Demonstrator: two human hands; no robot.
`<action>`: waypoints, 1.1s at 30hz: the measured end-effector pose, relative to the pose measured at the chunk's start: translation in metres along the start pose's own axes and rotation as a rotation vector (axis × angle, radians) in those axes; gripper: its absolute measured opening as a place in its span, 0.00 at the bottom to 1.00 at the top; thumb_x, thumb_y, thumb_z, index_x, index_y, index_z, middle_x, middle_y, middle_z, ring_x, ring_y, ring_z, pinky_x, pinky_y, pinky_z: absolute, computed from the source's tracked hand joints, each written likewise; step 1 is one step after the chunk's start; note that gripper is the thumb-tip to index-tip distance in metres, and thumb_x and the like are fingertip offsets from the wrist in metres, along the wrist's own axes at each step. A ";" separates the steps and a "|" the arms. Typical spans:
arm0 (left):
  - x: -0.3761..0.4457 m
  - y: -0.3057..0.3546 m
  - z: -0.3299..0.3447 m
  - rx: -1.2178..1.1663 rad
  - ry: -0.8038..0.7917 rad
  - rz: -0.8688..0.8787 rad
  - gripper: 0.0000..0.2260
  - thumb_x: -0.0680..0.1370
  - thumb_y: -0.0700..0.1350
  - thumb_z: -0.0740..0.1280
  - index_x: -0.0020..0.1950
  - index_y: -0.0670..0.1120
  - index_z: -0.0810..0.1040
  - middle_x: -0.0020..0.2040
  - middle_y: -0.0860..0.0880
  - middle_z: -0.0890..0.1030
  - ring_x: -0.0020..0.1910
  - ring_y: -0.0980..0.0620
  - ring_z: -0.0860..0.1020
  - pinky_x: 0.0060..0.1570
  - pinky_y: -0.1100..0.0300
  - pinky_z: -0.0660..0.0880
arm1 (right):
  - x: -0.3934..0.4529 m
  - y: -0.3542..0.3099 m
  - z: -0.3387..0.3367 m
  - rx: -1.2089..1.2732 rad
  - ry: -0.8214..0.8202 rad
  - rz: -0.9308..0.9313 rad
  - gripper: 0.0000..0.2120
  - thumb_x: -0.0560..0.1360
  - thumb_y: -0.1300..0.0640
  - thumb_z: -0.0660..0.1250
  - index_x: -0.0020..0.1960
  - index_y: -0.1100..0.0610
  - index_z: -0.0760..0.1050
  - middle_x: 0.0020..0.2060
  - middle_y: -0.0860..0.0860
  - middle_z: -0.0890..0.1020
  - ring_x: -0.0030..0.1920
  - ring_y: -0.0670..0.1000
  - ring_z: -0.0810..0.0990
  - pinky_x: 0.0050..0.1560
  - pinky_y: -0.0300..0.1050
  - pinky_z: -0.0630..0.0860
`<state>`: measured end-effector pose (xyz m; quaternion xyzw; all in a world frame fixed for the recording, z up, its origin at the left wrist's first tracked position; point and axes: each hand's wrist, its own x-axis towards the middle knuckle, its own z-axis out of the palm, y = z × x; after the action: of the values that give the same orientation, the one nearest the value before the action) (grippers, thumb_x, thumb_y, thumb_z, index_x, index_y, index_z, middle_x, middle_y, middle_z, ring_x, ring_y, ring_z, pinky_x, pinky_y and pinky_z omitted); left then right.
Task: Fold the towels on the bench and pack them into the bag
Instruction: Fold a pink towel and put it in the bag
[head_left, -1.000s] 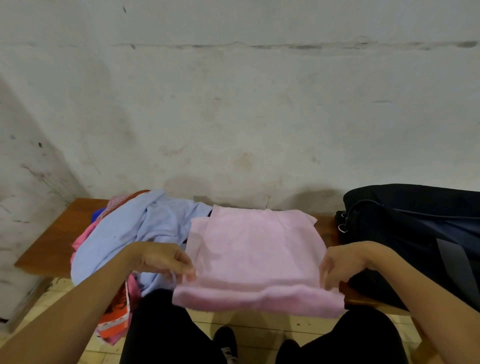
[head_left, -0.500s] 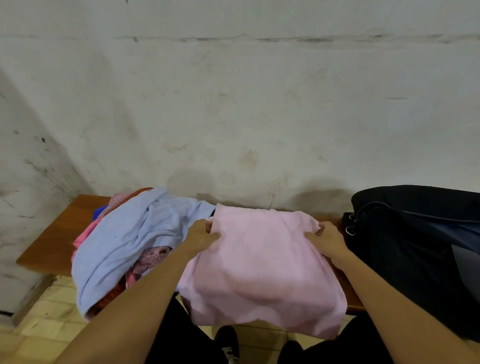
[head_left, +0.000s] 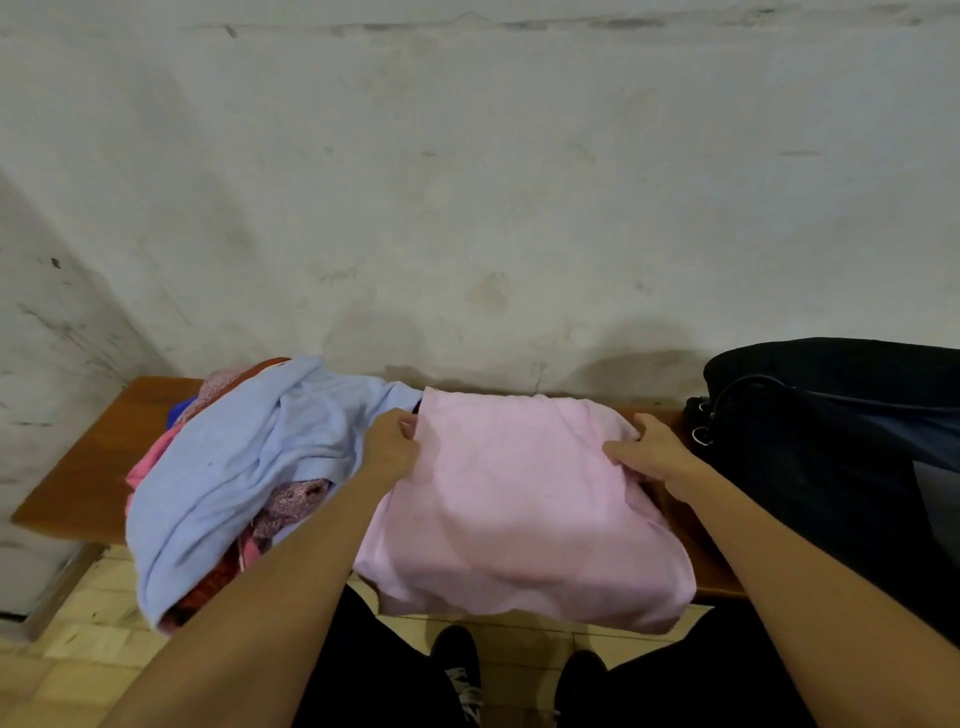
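Note:
A pink towel (head_left: 519, 499) lies folded over on the brown wooden bench (head_left: 88, 478), its near edge hanging past the bench front. My left hand (head_left: 392, 447) grips the towel's far left corner. My right hand (head_left: 649, 452) holds the far right corner with the thumb on top of the cloth. To the left sits a heap of unfolded towels, a light blue towel (head_left: 234, 467) on top and pink, patterned and red ones under it. A black bag (head_left: 841, 457) stands on the bench at the right, close to my right hand.
A stained white wall (head_left: 467, 208) rises directly behind the bench. Tiled floor (head_left: 78, 649) shows below, with my dark trousers and black shoes (head_left: 457, 670) under the towel. The bench's left end is bare wood.
Both hands carried the towel's near edge up and away to the far edge, folding it over. Since half a second ago they have barely moved, staying at the far corners.

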<state>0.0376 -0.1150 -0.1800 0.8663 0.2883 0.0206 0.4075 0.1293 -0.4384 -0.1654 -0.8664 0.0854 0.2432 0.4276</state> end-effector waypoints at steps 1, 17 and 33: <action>0.001 0.000 0.000 0.005 -0.012 0.007 0.12 0.70 0.31 0.62 0.48 0.42 0.79 0.41 0.46 0.77 0.43 0.49 0.74 0.41 0.60 0.68 | 0.002 0.000 -0.001 -0.024 -0.032 -0.008 0.39 0.71 0.60 0.71 0.78 0.56 0.57 0.64 0.58 0.74 0.49 0.56 0.76 0.36 0.44 0.74; 0.045 0.031 0.011 -0.313 0.079 -0.089 0.12 0.74 0.38 0.71 0.56 0.45 0.77 0.46 0.46 0.79 0.46 0.49 0.77 0.47 0.60 0.73 | 0.027 0.000 -0.006 -0.359 0.211 -0.306 0.07 0.75 0.63 0.67 0.41 0.53 0.73 0.44 0.52 0.80 0.46 0.54 0.78 0.46 0.47 0.75; 0.020 -0.012 -0.061 -0.092 -0.256 -0.234 0.10 0.73 0.32 0.67 0.51 0.42 0.79 0.42 0.42 0.78 0.39 0.46 0.76 0.36 0.60 0.73 | 0.019 -0.009 0.000 -0.271 -0.028 -0.376 0.11 0.70 0.63 0.75 0.52 0.57 0.81 0.47 0.52 0.81 0.47 0.51 0.78 0.45 0.40 0.73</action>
<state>0.0320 -0.0567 -0.1521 0.8027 0.3316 -0.1242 0.4799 0.1487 -0.4316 -0.1690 -0.9131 -0.1168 0.1805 0.3465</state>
